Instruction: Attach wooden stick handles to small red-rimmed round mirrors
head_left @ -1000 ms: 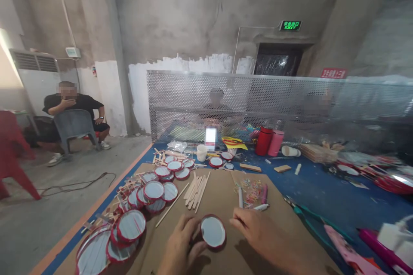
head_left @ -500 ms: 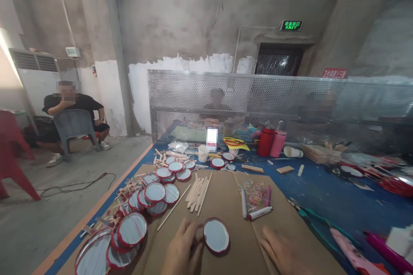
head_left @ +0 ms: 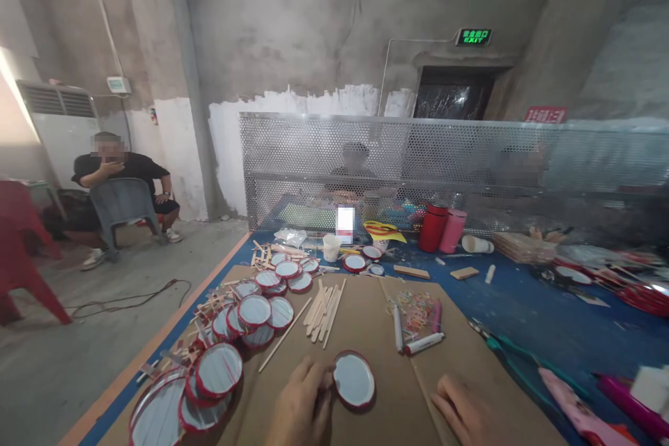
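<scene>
My left hand (head_left: 306,401) is closed at the left edge of a round disc (head_left: 354,379) with a pale, mirror-like face and a red rim. The fingertips pinch that edge, partly out of sight. To the right, low over the brown cardboard (head_left: 387,418), is my right hand (head_left: 463,408). Its fingers are drawn together; whatever might be between them is hidden. Flat wooden sticks (head_left: 324,313) lie in a loose pile beyond the disc, beside a thin stick (head_left: 285,336). Small coloured rubber bands (head_left: 417,310) are heaped between several marker pens (head_left: 424,343).
Several red-rimmed discs (head_left: 219,369) with clipped sticks overlap along the left. Teal-handled pliers (head_left: 515,352) lie at the right. A white cup (head_left: 331,248), a red bottle (head_left: 433,228) and a pink bottle (head_left: 452,231) stand before a perforated metal screen (head_left: 293,153). A person (head_left: 125,171) sits at left.
My right hand has shifted slightly right across the cardboard and appears less blurred. My left hand stays at the disc's edge. The whole view has shifted a little.
</scene>
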`<state>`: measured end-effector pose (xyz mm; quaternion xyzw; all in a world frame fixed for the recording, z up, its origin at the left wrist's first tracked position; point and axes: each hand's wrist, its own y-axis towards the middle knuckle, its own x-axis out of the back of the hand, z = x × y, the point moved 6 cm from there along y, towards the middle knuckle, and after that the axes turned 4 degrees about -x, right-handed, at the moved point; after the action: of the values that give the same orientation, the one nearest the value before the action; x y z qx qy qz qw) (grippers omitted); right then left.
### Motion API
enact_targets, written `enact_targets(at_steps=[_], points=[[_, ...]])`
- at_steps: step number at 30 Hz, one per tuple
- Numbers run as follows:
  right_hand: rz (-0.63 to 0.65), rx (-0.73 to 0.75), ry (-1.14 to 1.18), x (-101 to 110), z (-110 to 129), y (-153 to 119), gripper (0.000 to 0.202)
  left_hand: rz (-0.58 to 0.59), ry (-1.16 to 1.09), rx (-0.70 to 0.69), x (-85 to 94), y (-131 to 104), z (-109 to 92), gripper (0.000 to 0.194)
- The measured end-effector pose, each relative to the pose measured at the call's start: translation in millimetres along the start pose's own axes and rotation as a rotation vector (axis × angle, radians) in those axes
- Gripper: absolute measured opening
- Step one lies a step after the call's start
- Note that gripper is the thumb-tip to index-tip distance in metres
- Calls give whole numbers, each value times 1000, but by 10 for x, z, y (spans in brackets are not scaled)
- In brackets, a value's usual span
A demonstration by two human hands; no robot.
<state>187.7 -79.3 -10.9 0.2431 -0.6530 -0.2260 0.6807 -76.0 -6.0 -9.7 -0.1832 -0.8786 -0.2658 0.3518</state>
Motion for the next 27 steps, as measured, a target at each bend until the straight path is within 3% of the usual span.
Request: enact_targets(at_steps=[9, 18, 27], points=[[-71, 62, -80, 106, 83, 37, 43, 1, -27, 56, -42, -17, 28, 43], [95, -87, 67, 17, -9, 19, 40, -57, -22, 56, -37, -5, 38, 49], [124, -88, 87, 62, -3, 50, 41, -94, -43, 78, -57, -31, 86, 27]])
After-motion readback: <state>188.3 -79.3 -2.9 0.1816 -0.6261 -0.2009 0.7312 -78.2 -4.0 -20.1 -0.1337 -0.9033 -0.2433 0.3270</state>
